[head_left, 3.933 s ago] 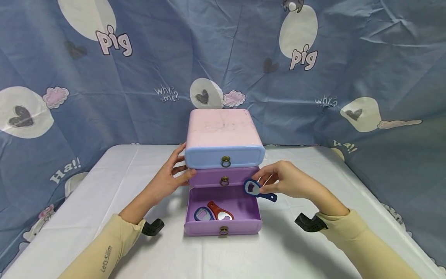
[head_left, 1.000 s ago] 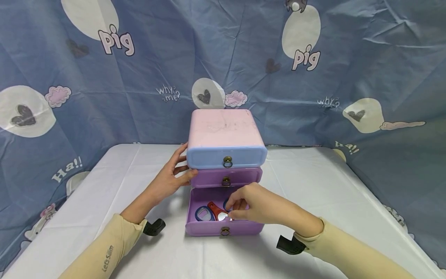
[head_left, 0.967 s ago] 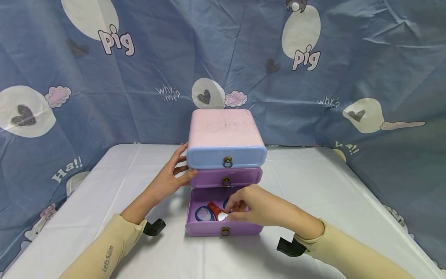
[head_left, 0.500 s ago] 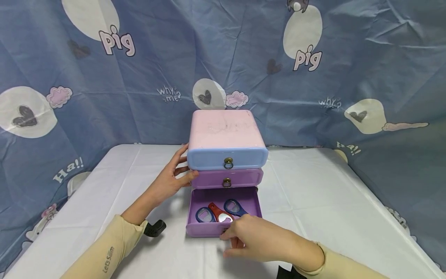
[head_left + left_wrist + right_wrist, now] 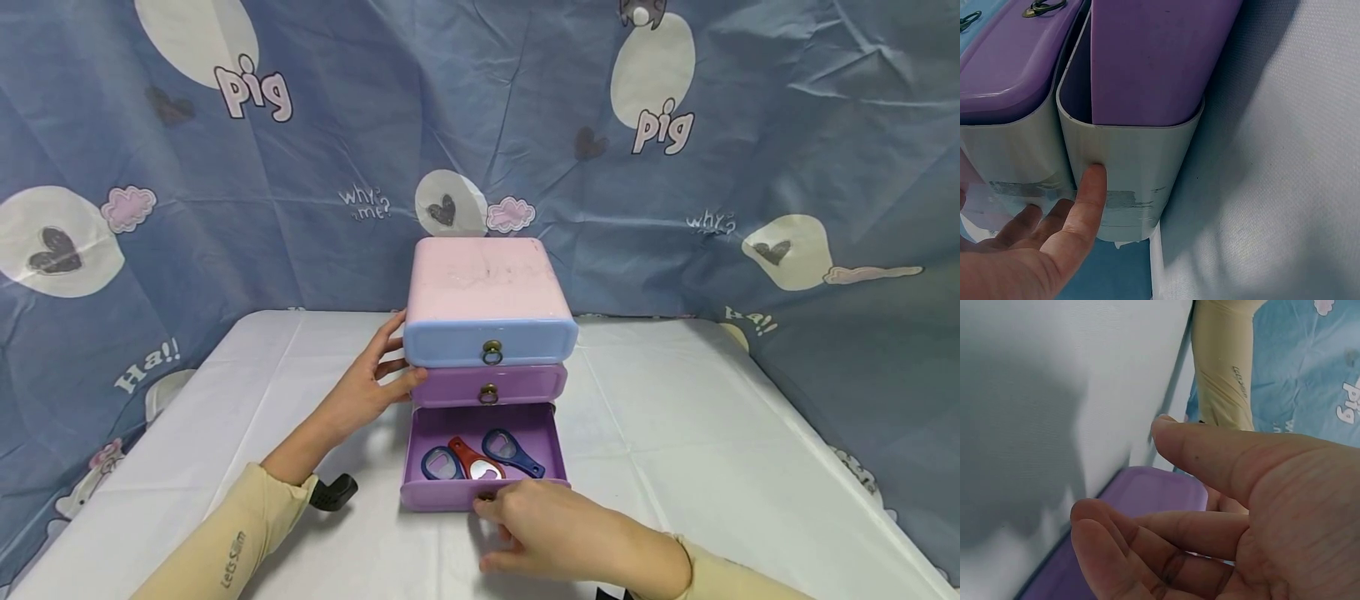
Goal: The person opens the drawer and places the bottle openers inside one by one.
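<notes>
A small drawer unit with a pink top stands on the table; its bottom purple drawer is pulled out. Inside lie a red bottle opener, a blue bottle opener to its right, and another blue bottle opener to its left, whose handle is hidden. My left hand rests its spread fingers against the unit's left side; the left wrist view shows a fingertip on the pale casing. My right hand is at the drawer's front, index finger at the ring pull, which it mostly covers. Its thumb stands apart, holding nothing.
Above the pulled-out drawer, the middle purple drawer and top blue drawer are closed, each with a brass ring pull. White cloth covers the table. A blue patterned curtain hangs behind the unit.
My right hand held a blue bottle opener beside the unit; that opener now lies in the bottom drawer. The hand has drawn back to the drawer's front. My left hand has stayed put.
</notes>
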Available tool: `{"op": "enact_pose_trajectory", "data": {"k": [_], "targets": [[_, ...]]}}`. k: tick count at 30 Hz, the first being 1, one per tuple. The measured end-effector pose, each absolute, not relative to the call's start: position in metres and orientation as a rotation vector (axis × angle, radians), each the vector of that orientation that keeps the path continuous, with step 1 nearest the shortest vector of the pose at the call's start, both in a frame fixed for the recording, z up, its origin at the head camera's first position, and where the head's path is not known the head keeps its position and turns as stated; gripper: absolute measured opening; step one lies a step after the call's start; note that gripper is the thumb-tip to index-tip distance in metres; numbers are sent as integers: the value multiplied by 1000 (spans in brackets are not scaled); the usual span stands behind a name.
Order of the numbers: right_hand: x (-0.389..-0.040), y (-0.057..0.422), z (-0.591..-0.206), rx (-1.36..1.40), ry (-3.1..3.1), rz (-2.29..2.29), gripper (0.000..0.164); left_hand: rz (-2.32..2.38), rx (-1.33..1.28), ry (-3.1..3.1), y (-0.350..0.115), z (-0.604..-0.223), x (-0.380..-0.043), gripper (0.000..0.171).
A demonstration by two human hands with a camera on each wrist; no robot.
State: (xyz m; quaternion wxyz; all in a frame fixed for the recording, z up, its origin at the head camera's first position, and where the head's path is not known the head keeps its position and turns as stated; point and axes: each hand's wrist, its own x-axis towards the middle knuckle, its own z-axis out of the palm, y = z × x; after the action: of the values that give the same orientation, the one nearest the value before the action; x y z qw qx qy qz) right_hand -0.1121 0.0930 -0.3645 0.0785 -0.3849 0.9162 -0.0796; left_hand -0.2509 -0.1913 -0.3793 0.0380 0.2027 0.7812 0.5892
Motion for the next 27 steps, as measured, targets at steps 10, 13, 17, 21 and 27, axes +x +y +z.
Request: {"op": "enact_pose_trajectory", "data": {"k": [10, 13, 17, 21, 27], "targets": [[-111, 97, -367, -1210, 2756, -184, 38, 1815, 620, 2381, -191, -379, -251, 89], [-112, 100, -367, -1211, 2758, -183, 29, 1815, 615, 2380, -191, -378, -251, 89], [-114, 102, -372, -1174, 2750, -160, 38, 1816, 614, 2377, -191, -379, -251, 89], [-113, 101, -377, -1151, 2752, -125, 48, 1816, 614, 2381, -191, -379, -252, 89], [-109, 99, -380, -1151, 2756, -75, 62, 1819, 611, 2378, -191, -378, -251, 89]]}}
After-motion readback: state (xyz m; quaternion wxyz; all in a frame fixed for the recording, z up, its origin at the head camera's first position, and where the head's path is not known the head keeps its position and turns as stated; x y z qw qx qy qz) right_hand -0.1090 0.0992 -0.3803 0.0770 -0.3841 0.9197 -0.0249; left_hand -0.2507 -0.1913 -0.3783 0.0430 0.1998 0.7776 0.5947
